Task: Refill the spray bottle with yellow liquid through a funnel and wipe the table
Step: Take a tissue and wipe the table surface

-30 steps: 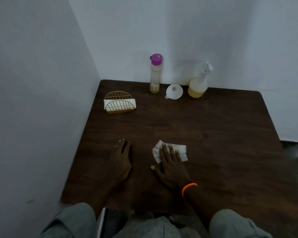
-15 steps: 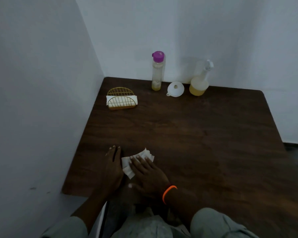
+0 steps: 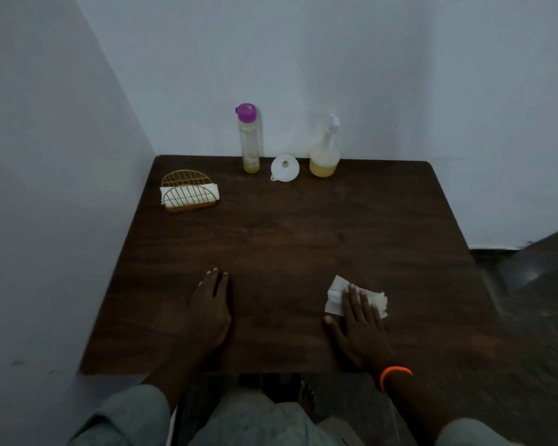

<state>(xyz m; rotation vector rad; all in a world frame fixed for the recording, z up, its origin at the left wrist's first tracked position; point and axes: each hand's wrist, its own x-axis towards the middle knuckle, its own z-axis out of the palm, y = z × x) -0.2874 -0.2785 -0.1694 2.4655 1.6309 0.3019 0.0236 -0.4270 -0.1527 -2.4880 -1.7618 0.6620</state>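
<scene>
The right hand (image 3: 361, 323) lies flat with fingers spread, pressing a crumpled white tissue (image 3: 356, 296) onto the dark wooden tabletop (image 3: 303, 239); its grip is released, not clenched around the paper. An orange wristband (image 3: 394, 375) circles that wrist. The left hand (image 3: 211, 304) rests palm-down and empty, well apart from the tissue. At the far edge stand a purple-capped bottle (image 3: 248, 140), a white funnel (image 3: 284, 168) and the spray bottle (image 3: 324, 152), part-filled with yellow liquid. A gold wire napkin holder (image 3: 189, 192) sits far left.
</scene>
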